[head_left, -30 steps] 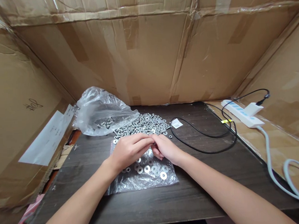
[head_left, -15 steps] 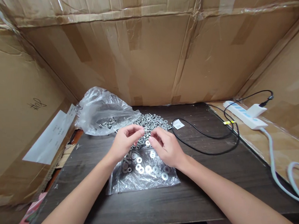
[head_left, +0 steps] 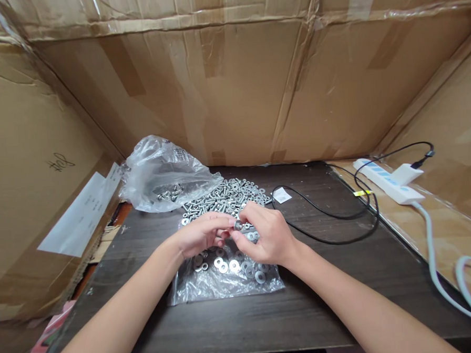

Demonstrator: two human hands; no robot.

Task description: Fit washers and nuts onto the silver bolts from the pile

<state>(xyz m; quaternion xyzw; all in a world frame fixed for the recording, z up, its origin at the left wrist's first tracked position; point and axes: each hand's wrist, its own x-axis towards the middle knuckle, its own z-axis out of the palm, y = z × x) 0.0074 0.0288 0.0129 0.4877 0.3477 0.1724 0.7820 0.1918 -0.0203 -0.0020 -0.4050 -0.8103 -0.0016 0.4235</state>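
Piece: small, round, metallic (head_left: 237, 226), held up between both hands' fingertips, over the near edge of the pile (head_left: 205, 203). Too small to say bolt, nut or washers.
Long axis: cannot tell; a roundish end seems to face the camera.
Right hand (head_left: 267, 235): on the piece's right, thumb and forefinger nearly closed on it, thumb on the near side, forefinger beyond.
Left hand (head_left: 203, 235): on the piece's left, fingers half curled, tips meeting it; grip or mere steadying, cannot tell.
Nearer hand: neither clearly; both reach the piece.
Below: flat bag (head_left: 229, 291), loose washers (head_left: 223, 267) on or in it, cannot tell which.
Beyond left hand: big bag (head_left: 151, 160), metal parts at its mouth.
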